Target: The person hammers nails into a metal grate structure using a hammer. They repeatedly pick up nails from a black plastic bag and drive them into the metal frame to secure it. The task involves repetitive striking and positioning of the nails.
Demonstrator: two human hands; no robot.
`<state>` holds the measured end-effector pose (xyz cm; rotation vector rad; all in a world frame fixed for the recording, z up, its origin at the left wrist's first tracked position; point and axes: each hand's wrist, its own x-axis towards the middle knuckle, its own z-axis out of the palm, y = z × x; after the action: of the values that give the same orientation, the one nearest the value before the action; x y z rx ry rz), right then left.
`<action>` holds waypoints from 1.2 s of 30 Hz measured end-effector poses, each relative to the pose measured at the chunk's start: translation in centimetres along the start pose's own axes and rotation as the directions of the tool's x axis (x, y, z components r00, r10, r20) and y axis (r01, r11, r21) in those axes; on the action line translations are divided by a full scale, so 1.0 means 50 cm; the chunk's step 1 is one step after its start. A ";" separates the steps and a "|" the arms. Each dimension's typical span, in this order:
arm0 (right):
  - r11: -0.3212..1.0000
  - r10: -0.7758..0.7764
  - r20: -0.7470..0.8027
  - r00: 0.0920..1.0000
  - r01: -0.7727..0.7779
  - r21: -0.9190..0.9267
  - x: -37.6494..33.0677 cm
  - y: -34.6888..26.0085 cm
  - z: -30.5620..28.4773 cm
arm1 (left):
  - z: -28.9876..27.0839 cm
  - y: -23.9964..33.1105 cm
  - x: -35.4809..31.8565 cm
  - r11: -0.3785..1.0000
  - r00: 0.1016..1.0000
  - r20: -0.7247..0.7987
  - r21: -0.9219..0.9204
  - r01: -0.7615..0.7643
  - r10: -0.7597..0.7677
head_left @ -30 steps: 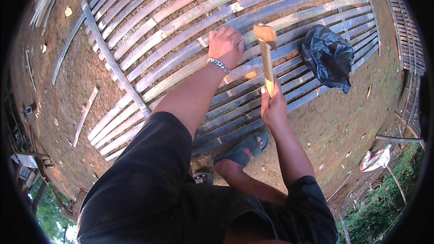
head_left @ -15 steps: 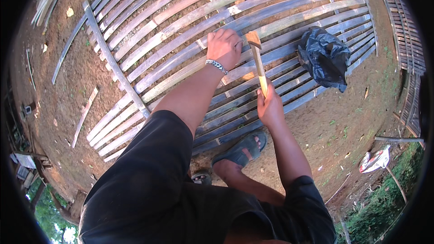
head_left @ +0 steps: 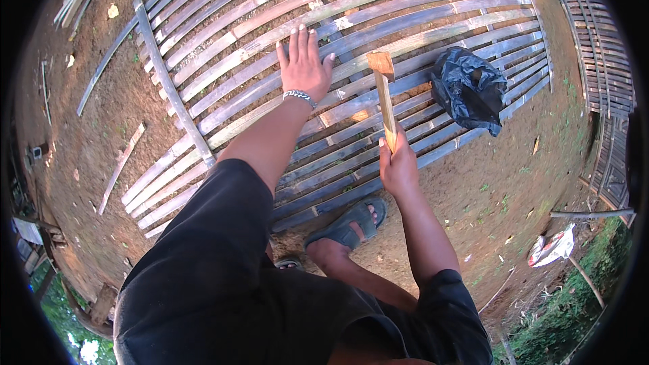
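A large panel of split-bamboo slats [head_left: 378, 22] lies spread over the ground in front of me. My left hand [head_left: 305, 69] is open over its middle, fingers stretched away from me and palm toward the slats; a chain bracelet circles the wrist. Whether the palm presses on the bamboo I cannot tell. In my right hand [head_left: 399, 167] is the handle of a wooden mallet [head_left: 385, 98], its blocky head pointing away from me above the slats. To the right of the mallet, a crumpled black plastic bag [head_left: 466, 88] rests on the panel.
A crosswise bamboo strip [head_left: 169, 80] lies over the panel's left end. Loose strips [head_left: 122, 167] are on the dirt at the left. My sandalled foot [head_left: 348, 230] stands by the near edge. Another slatted bamboo structure [head_left: 602, 47] and a white sack [head_left: 551, 247] are at the right.
My left hand has gone from curled fingers to spread ones and shifted left along the slats. The right hand keeps the mallet, which has barely moved. The whole view has shifted slightly.
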<state>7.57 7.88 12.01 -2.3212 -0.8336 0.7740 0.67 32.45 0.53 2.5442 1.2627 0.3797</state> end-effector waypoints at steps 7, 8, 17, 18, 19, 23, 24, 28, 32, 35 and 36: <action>0.995 -0.020 0.086 0.996 0.028 -0.092 0.041 0.011 0.026 | -0.006 0.005 0.003 0.997 0.990 0.138 0.078 -0.005 -0.006; 0.994 -0.031 0.075 0.997 0.039 -0.101 0.044 0.001 0.025 | -0.005 0.002 0.003 0.996 0.990 0.143 0.085 -0.006 -0.007; 0.974 -0.069 0.044 0.997 0.077 -0.212 0.051 0.011 0.023 | -0.010 0.003 0.008 0.994 0.986 0.169 0.107 -0.016 -0.003; 0.975 -0.081 0.028 0.996 0.085 -0.205 0.047 0.008 0.023 | -0.010 0.004 0.006 0.994 0.986 0.169 0.112 -0.018 -0.001; 0.976 -0.093 0.010 0.996 0.093 -0.198 0.044 0.006 0.022 | -0.010 0.006 0.008 0.993 0.985 0.170 0.117 -0.021 0.001; 0.978 -0.207 -0.129 0.970 0.200 -0.063 0.023 -0.033 0.012 | -0.015 -0.003 0.000 0.995 0.986 0.166 0.096 -0.004 -0.012; 0.982 -0.173 -0.074 0.982 0.165 -0.096 0.026 -0.028 0.012 | -0.013 -0.002 0.007 0.997 0.987 0.161 0.083 -0.003 -0.010; 0.979 -0.060 0.058 0.997 0.070 -0.191 0.040 0.036 0.021 | -0.009 0.008 0.002 0.996 0.984 0.176 0.088 -0.011 -0.004; 0.984 -0.104 -0.051 0.993 0.096 -0.148 0.031 -0.025 0.011 | -0.010 -0.004 0.004 0.997 0.986 0.165 0.081 0.000 -0.014; 0.979 -0.160 -0.067 0.985 0.150 -0.136 0.028 -0.043 0.009 | -0.009 -0.005 0.001 0.996 0.989 0.147 0.087 -0.004 -0.009; 0.979 -0.157 -0.048 0.986 0.149 -0.139 0.033 -0.018 0.017 | -0.010 -0.002 0.004 0.995 0.989 0.145 0.095 -0.012 -0.002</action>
<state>7.75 9.87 11.47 -2.3509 -1.0530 0.5966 0.56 32.74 0.97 2.6006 1.2482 0.1345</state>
